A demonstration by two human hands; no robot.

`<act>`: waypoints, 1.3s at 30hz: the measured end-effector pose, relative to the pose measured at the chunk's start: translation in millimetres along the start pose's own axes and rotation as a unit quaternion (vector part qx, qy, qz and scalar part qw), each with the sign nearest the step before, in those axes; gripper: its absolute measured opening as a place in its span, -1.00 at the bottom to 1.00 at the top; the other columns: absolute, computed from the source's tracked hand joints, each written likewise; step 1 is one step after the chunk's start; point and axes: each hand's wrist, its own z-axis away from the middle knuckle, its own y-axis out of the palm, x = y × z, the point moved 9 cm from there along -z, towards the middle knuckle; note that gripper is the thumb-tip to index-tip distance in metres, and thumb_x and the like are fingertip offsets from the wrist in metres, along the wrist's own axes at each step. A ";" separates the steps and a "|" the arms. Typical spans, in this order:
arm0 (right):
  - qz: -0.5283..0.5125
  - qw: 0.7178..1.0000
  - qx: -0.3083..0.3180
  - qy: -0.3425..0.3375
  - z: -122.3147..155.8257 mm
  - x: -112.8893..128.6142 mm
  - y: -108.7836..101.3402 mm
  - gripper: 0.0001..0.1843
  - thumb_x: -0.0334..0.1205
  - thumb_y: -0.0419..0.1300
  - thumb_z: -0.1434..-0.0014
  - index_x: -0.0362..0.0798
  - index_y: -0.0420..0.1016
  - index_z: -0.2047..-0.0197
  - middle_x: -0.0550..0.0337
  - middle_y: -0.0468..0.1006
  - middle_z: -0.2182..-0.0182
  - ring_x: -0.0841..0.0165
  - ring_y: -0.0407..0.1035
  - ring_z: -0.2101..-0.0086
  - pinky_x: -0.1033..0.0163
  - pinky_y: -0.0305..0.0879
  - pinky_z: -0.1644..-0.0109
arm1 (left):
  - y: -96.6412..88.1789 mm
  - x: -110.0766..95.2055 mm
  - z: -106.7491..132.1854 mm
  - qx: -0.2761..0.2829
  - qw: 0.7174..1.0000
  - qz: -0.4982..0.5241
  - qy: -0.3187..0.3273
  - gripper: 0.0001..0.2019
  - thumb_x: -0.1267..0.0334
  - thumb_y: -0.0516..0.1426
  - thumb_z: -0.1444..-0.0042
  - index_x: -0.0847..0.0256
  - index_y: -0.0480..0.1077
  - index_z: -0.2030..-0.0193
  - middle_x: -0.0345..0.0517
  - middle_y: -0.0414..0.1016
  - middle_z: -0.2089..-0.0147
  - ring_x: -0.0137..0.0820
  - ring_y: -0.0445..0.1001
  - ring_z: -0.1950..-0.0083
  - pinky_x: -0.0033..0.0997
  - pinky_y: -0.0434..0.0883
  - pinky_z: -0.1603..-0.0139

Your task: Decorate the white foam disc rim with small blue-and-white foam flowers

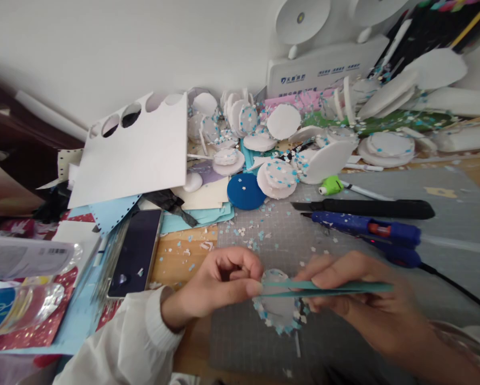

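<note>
A thin teal folded strip (356, 288), which looks like paper, runs level between my two hands above the mat. My left hand (227, 280) pinches its left end between thumb and fingertip. Farther along, my right hand (348, 283) grips the same strip with thumb and fingers on either side. Below the strip lies a round clear disc (282, 310) edged with small blue and white stars, partly covered by the strip and fingers. A short white stick (297, 345) shows at its lower edge.
Behind my hands lie a blue glue gun (368, 227) with a black cable, a black craft knife (368, 208), a blue disc (246, 191) and several white foam discs (284, 122). A phone (134, 254) lies left on the table. Stars litter the grey mat (240, 342).
</note>
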 end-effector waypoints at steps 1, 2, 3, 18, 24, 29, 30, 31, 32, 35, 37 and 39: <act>-0.006 1.000 0.008 -0.003 0.6 0.2 0.6 -0.76 -0.37 0.29 -0.13 0.21 0.53 0.21 0.29 0.64 0.29 0.39 0.54 0.32 0.37 0.48 0.36 | 1.7 0.5 0.5 0.011 1.000 0.004 -0.001 -0.64 0.04 0.30 0.00 0.24 0.26 0.44 -0.36 0.02 0.57 -0.60 -0.08 0.56 -0.49 -0.11 0.54; -0.013 1.000 0.014 -0.003 1.0 0.2 0.8 -0.77 -0.37 0.28 -0.14 0.20 0.53 0.20 0.28 0.64 0.29 0.38 0.54 0.33 0.36 0.48 0.37 | 3.2 0.6 1.0 0.020 1.000 0.008 -0.001 -0.64 0.05 0.30 0.00 0.25 0.26 0.44 -0.35 0.04 0.56 -0.60 -0.06 0.55 -0.49 -0.11 0.53; -0.022 1.000 0.017 -0.002 1.2 0.4 1.0 -0.78 -0.37 0.27 -0.14 0.19 0.53 0.20 0.25 0.64 0.30 0.38 0.54 0.35 0.35 0.48 0.39 | 4.4 0.8 1.4 0.029 1.000 0.011 -0.001 -0.65 0.07 0.30 -0.01 0.25 0.26 0.44 -0.34 0.06 0.56 -0.59 -0.04 0.55 -0.49 -0.09 0.53; -0.158 0.983 -0.081 0.046 -8.4 -3.0 -19.2 -0.91 -0.22 0.38 -0.04 0.12 0.55 0.37 0.27 0.62 0.46 0.51 0.40 0.60 0.46 0.34 0.59 | 2.3 -13.8 3.0 0.061 0.986 0.133 0.087 -0.71 0.20 0.26 -0.02 0.25 0.24 0.51 -0.34 0.02 0.57 -0.57 0.00 0.55 -0.46 -0.01 0.48; -0.019 1.000 -0.010 0.002 -13.4 8.2 -9.9 -0.92 -0.14 0.30 -0.13 0.08 0.50 0.34 0.27 0.55 0.49 0.45 0.44 0.48 0.39 0.40 0.44 | -4.5 -23.8 -4.0 0.020 0.979 0.163 0.122 -0.74 0.21 0.20 -0.08 0.24 0.22 0.49 -0.35 0.01 0.59 -0.57 -0.01 0.57 -0.47 0.03 0.46; 0.132 0.986 0.102 -0.010 -4.5 5.1 19.5 -0.95 -0.29 0.25 -0.16 0.05 0.47 0.27 0.14 0.58 0.21 0.34 0.50 0.20 0.26 0.43 0.13 | -3.2 -20.1 -6.6 0.010 0.978 0.165 0.124 -0.77 0.21 0.20 -0.11 0.24 0.26 0.46 -0.32 0.05 0.57 -0.55 0.03 0.55 -0.46 0.07 0.43; 0.147 0.984 0.103 -0.005 -4.0 2.3 20.5 -0.95 -0.29 0.23 -0.17 0.04 0.46 0.26 0.14 0.58 0.20 0.34 0.50 0.18 0.26 0.42 0.11 | -3.3 -20.1 -6.8 0.008 0.978 0.166 0.126 -0.77 0.20 0.20 -0.12 0.24 0.27 0.45 -0.32 0.06 0.56 -0.54 0.04 0.54 -0.46 0.08 0.43; 0.158 0.982 0.105 0.006 -3.8 -1.8 21.0 -0.97 -0.27 0.21 -0.19 0.04 0.45 0.26 0.14 0.59 0.20 0.34 0.50 0.18 0.26 0.42 0.11 | -3.5 -20.0 -7.1 0.005 0.978 0.167 0.127 -0.77 0.20 0.20 -0.12 0.24 0.27 0.45 -0.31 0.06 0.56 -0.54 0.04 0.54 -0.46 0.09 0.43; 0.167 0.980 0.110 0.022 -3.4 -6.8 21.7 -0.98 -0.26 0.20 -0.20 0.04 0.45 0.25 0.15 0.59 0.21 0.35 0.50 0.18 0.26 0.42 0.11 | -3.4 -19.6 -7.3 0.004 0.978 0.165 0.127 -0.77 0.19 0.19 -0.13 0.24 0.28 0.45 -0.30 0.07 0.55 -0.53 0.05 0.53 -0.46 0.10 0.42; 0.186 0.972 0.128 0.072 -1.2 -21.9 23.7 -0.94 -0.20 0.17 -0.23 0.06 0.44 0.21 0.21 0.60 0.24 0.38 0.49 0.20 0.31 0.40 0.13 | -3.7 -19.3 -7.7 -0.004 0.980 0.150 0.132 -0.76 0.17 0.17 -0.16 0.25 0.31 0.44 -0.28 0.09 0.53 -0.53 0.06 0.51 -0.46 0.11 0.42; 0.205 0.966 0.127 0.095 -0.1 -28.4 22.4 -0.92 -0.18 0.16 -0.24 0.06 0.45 0.21 0.22 0.60 0.24 0.39 0.49 0.20 0.32 0.39 0.13 | -5.8 -23.7 -6.9 -0.015 0.981 0.132 0.144 -0.76 0.17 0.16 -0.17 0.26 0.32 0.44 -0.27 0.09 0.52 -0.53 0.06 0.51 -0.46 0.13 0.41; 0.224 0.961 0.122 0.103 0.3 -30.7 20.9 -0.90 -0.16 0.16 -0.24 0.04 0.46 0.21 0.19 0.60 0.24 0.36 0.48 0.20 0.30 0.39 0.12 | -11.4 -35.8 -3.4 -0.036 0.979 0.112 0.166 -0.76 0.17 0.16 -0.16 0.25 0.32 0.45 -0.27 0.08 0.53 -0.52 0.06 0.51 -0.45 0.14 0.42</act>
